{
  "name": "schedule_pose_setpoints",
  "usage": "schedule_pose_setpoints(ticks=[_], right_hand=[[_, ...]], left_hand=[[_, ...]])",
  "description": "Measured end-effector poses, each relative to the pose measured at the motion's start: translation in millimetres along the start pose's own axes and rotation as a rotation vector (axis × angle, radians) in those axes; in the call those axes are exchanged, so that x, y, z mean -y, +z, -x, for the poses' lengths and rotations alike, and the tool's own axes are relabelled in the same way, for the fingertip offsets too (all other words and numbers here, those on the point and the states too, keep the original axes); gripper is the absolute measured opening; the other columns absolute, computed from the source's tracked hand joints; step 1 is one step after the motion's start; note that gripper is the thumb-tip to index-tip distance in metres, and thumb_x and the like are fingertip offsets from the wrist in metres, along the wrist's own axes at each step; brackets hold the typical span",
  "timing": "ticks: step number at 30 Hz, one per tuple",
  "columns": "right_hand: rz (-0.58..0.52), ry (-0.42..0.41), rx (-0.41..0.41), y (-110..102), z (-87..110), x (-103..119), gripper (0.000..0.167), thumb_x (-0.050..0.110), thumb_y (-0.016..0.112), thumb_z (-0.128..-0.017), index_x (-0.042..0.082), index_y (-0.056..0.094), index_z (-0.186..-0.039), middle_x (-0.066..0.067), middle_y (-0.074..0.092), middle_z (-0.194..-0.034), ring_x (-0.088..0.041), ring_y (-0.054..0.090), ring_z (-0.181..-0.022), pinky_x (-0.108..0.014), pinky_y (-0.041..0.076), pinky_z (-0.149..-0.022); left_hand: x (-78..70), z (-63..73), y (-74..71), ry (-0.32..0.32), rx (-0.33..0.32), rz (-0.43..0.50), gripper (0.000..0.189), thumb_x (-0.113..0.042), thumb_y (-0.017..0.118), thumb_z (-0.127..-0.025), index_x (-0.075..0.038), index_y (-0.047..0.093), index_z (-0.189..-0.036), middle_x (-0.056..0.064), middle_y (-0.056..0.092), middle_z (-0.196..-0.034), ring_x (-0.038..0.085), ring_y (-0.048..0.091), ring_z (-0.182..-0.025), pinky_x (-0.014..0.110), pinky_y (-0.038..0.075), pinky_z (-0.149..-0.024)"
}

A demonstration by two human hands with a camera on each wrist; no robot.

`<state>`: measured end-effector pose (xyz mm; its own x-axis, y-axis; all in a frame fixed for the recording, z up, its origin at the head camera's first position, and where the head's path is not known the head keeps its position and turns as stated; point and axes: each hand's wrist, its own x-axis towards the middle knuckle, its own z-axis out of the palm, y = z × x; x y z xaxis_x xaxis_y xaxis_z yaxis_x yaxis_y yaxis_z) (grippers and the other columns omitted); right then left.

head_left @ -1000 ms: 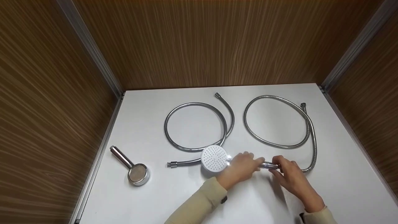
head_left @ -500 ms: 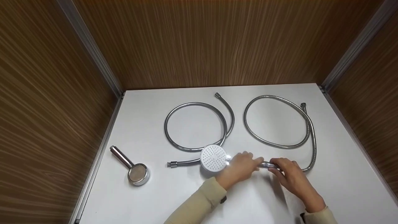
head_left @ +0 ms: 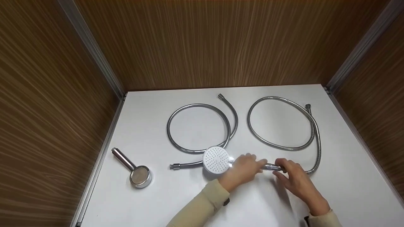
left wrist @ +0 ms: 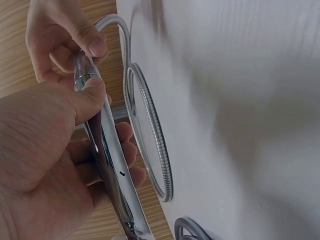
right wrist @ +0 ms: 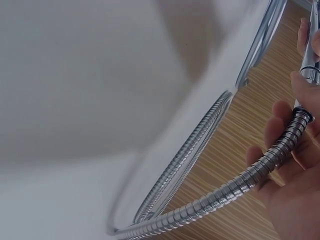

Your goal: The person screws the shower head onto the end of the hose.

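Note:
In the head view, my left hand [head_left: 244, 168] grips the chrome handle [left wrist: 112, 160] of a shower head [head_left: 216, 160] with a round white spray face turned up. My right hand [head_left: 295, 177] pinches the fitting where a ribbed metal shower hose [right wrist: 225, 195] meets the handle's end. Thumb and fingers cover much of that joint, so how far the two are joined is hidden. From the right hand the hose runs off and loops on the white table. The handle is held above the tabletop.
A second shower head [head_left: 140, 176] with a brownish face lies at the left on the white table [head_left: 142, 123]. A smooth grey hose [head_left: 169, 126] lies coiled in the middle, partly under the held shower head. Wood-grain panels [head_left: 202, 44] enclose the back and sides.
The right fingers slide forward over the fitting, then back a little. The shower head shifts very slightly left; the left hand keeps its grip.

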<state>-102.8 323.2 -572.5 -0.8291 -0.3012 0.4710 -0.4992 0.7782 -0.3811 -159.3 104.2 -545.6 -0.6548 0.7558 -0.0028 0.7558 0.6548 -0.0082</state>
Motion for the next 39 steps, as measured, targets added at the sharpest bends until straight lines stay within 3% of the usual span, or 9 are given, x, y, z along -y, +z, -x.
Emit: schedule_pose_setpoints(ticks=[6,13,24,32,39], right_hand=[[-0.002,-0.036,-0.02,-0.9,-0.9,-1.3,0.047,-0.006,0.093,-0.071,0.01,0.067,-0.107,0.01,0.072,-0.085,-0.006,0.063,-0.074,-0.03,0.047,-0.067],[0.016,0.005,-0.006,-0.9,0.5,1.2,0.036,0.002,0.089,-0.08,0.011,0.07,-0.109,0.012,0.072,-0.088,-0.004,0.059,-0.078,-0.032,0.045,-0.071],[0.019,0.038,0.001,-2.5,0.5,2.8,0.03,0.004,0.086,-0.084,0.01,0.073,-0.11,0.008,0.074,-0.093,-0.008,0.063,-0.082,-0.033,0.045,-0.074],[0.037,0.029,-0.022,-0.1,-0.6,3.3,0.054,-0.001,0.095,-0.07,0.007,0.067,-0.116,0.001,0.073,-0.096,-0.016,0.067,-0.083,-0.033,0.045,-0.074],[0.038,-0.009,-0.052,-0.5,-0.2,1.9,0.049,-0.006,0.094,-0.068,0.009,0.068,-0.107,0.004,0.073,-0.089,-0.014,0.064,-0.08,-0.029,0.042,-0.071]], left_hand=[[0.0,-0.7,0.2,0.003,0.02,0.018,0.027,-0.046,0.058,-0.105,-0.033,0.059,-0.128,-0.003,0.069,-0.096,0.012,0.059,-0.08,0.023,0.05,-0.069],[1.0,-0.6,-0.2,0.006,0.026,0.01,0.028,-0.047,0.057,-0.105,-0.033,0.058,-0.13,-0.003,0.069,-0.097,0.012,0.059,-0.082,0.023,0.051,-0.071],[1.6,-1.3,0.0,0.003,0.029,0.025,0.031,-0.046,0.058,-0.105,-0.034,0.058,-0.134,-0.003,0.069,-0.098,0.012,0.06,-0.083,0.023,0.051,-0.071],[0.6,-2.0,1.2,0.008,0.026,0.026,0.032,-0.045,0.057,-0.107,-0.033,0.057,-0.136,-0.002,0.07,-0.1,0.013,0.062,-0.085,0.024,0.053,-0.073],[-0.2,-2.4,0.8,0.006,0.027,0.032,0.03,-0.045,0.058,-0.106,-0.033,0.058,-0.134,-0.002,0.07,-0.098,0.013,0.061,-0.084,0.024,0.051,-0.07]])
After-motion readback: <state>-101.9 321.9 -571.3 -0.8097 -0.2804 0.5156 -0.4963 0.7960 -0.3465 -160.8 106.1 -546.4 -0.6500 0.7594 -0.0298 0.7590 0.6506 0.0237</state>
